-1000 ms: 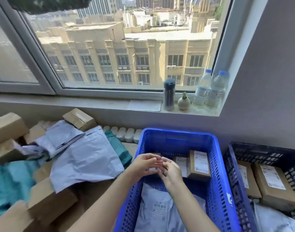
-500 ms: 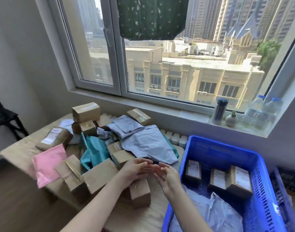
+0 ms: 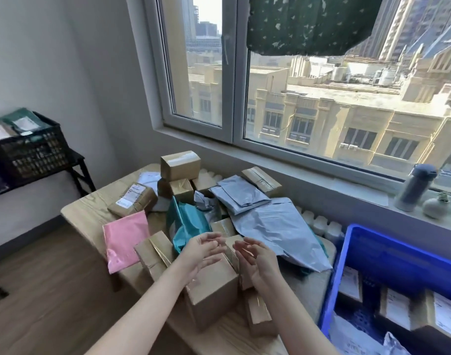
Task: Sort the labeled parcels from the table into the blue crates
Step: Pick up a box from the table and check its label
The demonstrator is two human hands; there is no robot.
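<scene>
The left hand point(image 3: 202, 249) and right hand point(image 3: 256, 256) hover, each grip spread and empty, either side of a cardboard parcel point(image 3: 216, 284) at the table's point(image 3: 88, 213) near edge, apparently sizing it up for the blue crate point(image 3: 388, 252) beside it.

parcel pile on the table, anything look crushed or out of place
Nothing looks spilled. The small grey mailer mid-pile is crumpled, the teal mailer is bunched upright, and the pink mailer seems to hang over the edge of the table.
</scene>
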